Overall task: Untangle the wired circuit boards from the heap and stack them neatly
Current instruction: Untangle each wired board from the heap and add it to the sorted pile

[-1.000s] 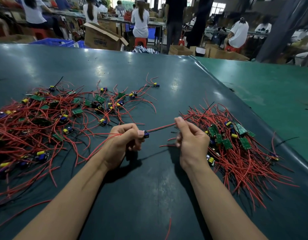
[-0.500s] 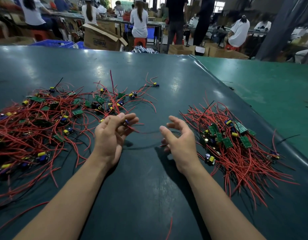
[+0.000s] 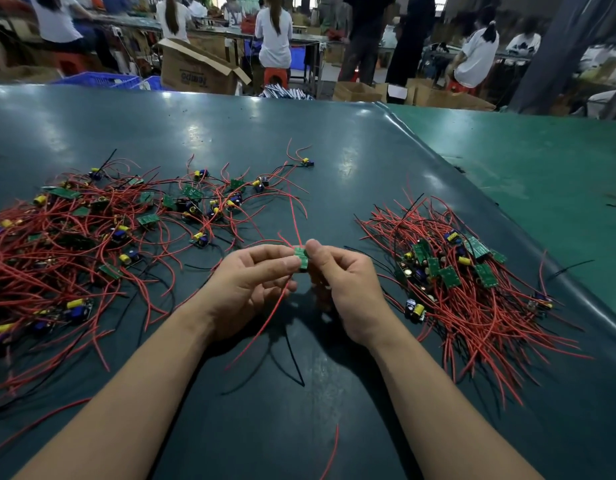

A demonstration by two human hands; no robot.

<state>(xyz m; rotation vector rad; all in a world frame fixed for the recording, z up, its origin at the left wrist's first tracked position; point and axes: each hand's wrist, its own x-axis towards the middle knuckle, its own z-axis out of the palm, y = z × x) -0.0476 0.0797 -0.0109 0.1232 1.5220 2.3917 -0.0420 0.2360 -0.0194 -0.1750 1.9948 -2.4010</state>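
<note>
- Board (image 3: 300,257), small and green, sits between our two hands above the dark table (image 3: 334,150), near its middle; the left hand (image 3: 246,289) pinches its left edge with thumb and fingertips, and the right hand (image 3: 346,289) pinches its right edge, thumb on top.
- Red wires (image 3: 265,325) run from the board: one rises away from us, another hangs down toward us between the wrists. A black wire (image 3: 292,358) lies on the table under them.
- Half a second ago our hands were apart, the right one loose and holding nothing; a second ago they pulled a wire taut between them. Now both have closed on the one board.
- To our left spreads the tangled heap (image 3: 92,237) of boards and red wires, loose and wide; we cannot tell which wires belong to which board.
- To our right lies the sorted pile (image 3: 466,275), boards gathered together and wires fanned out toward us. It looks unchanged from the earlier views.
- A stray red wire (image 3: 331,452) lies near the table's front edge.
- Beyond the far edge stands an open cardboard box (image 3: 195,72) with printing we cannot read for sure, beside a blue crate (image 3: 102,80).
- Farther back, people (image 3: 273,32) sit or stand at other benches.
- A lighter green table (image 3: 524,161) adjoins ours on the right.
</note>
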